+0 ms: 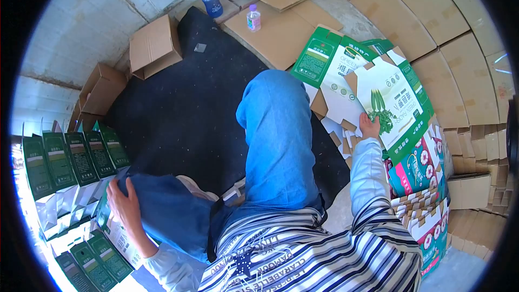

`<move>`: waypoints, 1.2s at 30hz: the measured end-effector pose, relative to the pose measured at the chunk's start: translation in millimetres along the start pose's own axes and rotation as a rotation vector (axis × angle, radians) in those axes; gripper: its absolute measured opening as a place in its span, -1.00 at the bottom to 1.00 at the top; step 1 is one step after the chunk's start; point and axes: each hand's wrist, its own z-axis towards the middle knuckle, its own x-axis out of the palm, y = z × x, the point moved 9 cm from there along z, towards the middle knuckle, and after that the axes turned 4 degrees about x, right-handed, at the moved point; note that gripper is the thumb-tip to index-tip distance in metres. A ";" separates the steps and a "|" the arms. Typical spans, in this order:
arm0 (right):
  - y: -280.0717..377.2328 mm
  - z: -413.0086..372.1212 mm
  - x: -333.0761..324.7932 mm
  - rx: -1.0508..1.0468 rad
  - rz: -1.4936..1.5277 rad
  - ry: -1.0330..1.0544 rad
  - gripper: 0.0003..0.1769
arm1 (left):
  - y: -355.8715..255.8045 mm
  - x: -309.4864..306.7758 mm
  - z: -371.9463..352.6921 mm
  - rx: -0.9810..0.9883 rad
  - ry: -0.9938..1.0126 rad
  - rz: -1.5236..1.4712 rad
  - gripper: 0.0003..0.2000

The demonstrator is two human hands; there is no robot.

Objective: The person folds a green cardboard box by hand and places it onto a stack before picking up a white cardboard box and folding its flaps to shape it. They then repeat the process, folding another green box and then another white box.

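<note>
My right hand (370, 126) is at the near left edge of a flat green-and-white carton (397, 94), fingers bent over its printed face. Radish leaves and lettering are printed on that carton, which lies on top of other flat cartons (339, 67). My left hand (125, 209) is beside my bent left knee, thumb and fingers apart, against a white-and-green carton (116, 232). Farther left, a row of folded-up green cartons (81, 157) stands close together, with more green cartons (92, 259) below it.
A black mat (184, 108) covers the floor. Brown boxes (154, 46) sit along the wall. A blue bottle (212, 2) and a small purple-capped bottle (253, 18) stand at the back. Stacked brown cartons (405, 16) line the right, above a pile of teal-and-pink cartons (413, 170).
</note>
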 end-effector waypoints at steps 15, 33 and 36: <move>111.3 -115.2 110.3 -0.430 -0.389 0.270 -0.60 | 37.6 4.1 -4.2 -0.107 0.230 0.261 -0.61; -265.9 -411.0 277.7 0.068 -0.783 1.099 -0.47 | -79.0 -6.8 62.3 0.370 0.542 -2.014 -0.25; -352.1 -442.8 224.1 0.360 -0.889 1.169 -0.46 | -40.3 3.1 47.9 0.014 0.394 -2.060 -0.39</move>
